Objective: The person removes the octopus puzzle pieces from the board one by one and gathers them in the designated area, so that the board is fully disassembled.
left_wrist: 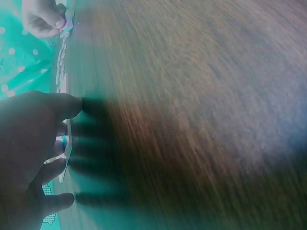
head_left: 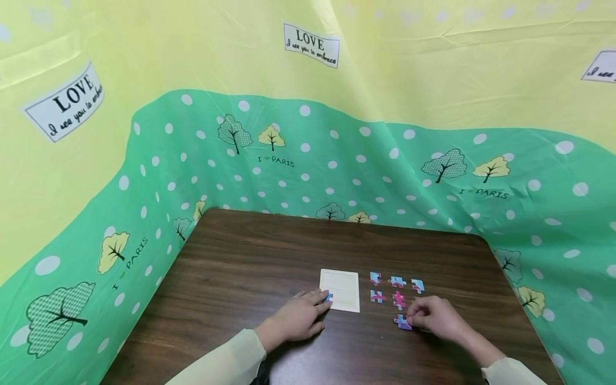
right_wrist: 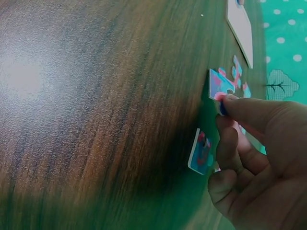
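Observation:
Between thumb and index finger, my right hand (head_left: 435,314) pinches a blue and pink jigsaw puzzle piece (right_wrist: 219,85), close over the table. Another puzzle piece (right_wrist: 200,155) lies below that hand's curled fingers in the right wrist view. On the left, my left hand (head_left: 297,318) rests with its fingers extended over the left edge of a white square puzzle tray (head_left: 345,291). A small blue puzzle piece (head_left: 329,296) shows at its fingertips, inside the tray's left side and partly covered by them.
Several loose puzzle pieces (head_left: 397,282) lie in rows between the tray and my right hand. The dark wooden table (head_left: 260,246) is bordered by a green and yellow printed cloth (head_left: 289,176) at the back and sides.

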`<state>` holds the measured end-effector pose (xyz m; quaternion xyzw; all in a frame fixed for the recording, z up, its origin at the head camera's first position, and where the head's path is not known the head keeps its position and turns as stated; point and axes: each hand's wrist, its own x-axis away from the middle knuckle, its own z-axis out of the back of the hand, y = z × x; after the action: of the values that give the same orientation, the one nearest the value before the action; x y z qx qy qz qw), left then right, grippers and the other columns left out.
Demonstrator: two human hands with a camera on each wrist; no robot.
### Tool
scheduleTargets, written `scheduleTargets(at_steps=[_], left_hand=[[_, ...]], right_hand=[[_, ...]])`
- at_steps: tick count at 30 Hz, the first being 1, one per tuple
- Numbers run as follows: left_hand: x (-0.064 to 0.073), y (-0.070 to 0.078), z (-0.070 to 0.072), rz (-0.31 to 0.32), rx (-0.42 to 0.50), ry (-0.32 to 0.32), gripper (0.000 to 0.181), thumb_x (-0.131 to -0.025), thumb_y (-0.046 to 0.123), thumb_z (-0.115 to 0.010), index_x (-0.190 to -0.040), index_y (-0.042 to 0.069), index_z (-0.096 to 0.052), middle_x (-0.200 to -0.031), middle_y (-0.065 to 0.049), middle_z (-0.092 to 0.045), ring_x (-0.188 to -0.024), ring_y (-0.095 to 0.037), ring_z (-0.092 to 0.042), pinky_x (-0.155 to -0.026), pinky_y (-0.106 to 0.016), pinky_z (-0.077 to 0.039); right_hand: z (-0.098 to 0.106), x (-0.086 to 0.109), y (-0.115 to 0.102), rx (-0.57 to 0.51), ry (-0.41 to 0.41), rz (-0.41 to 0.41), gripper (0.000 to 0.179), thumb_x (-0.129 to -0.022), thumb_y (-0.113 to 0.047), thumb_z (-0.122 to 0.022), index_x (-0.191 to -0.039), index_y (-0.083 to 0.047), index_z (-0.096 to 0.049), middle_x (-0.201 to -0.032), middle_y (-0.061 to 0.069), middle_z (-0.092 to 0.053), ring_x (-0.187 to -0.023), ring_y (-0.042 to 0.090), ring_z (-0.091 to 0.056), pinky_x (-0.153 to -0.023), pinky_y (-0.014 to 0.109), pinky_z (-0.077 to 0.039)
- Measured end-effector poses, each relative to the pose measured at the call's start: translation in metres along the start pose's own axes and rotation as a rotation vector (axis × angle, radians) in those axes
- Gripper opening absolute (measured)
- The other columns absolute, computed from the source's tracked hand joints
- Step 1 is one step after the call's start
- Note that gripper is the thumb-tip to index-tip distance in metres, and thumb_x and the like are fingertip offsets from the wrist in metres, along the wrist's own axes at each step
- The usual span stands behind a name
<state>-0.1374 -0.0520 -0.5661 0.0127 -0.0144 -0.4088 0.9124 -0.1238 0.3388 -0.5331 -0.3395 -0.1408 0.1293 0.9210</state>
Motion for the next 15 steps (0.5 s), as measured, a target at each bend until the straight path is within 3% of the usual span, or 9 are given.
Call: scheduleTargets(at_steps=[15], left_hand=[[0.0000,0.0016,-0.0016,0.019,-0.013,-0.015,0.061,-0.100,0.048,-0.059,-0.153,0.019,-0.050,-0.163,-0.004,-0.042,-0.150,-0.021,-0.040,-0.117,-0.054,-0.040]], right_hand=[[-0.0096,-0.0059,0.0038,0.112,0.041,-0.013,0.010,-0.085,-0.016,-0.082,-0.080,-0.018,-0.073,-0.076,-0.009,-0.063,-0.068,0.000,-0.051,-0.061,0.021,-0.044]])
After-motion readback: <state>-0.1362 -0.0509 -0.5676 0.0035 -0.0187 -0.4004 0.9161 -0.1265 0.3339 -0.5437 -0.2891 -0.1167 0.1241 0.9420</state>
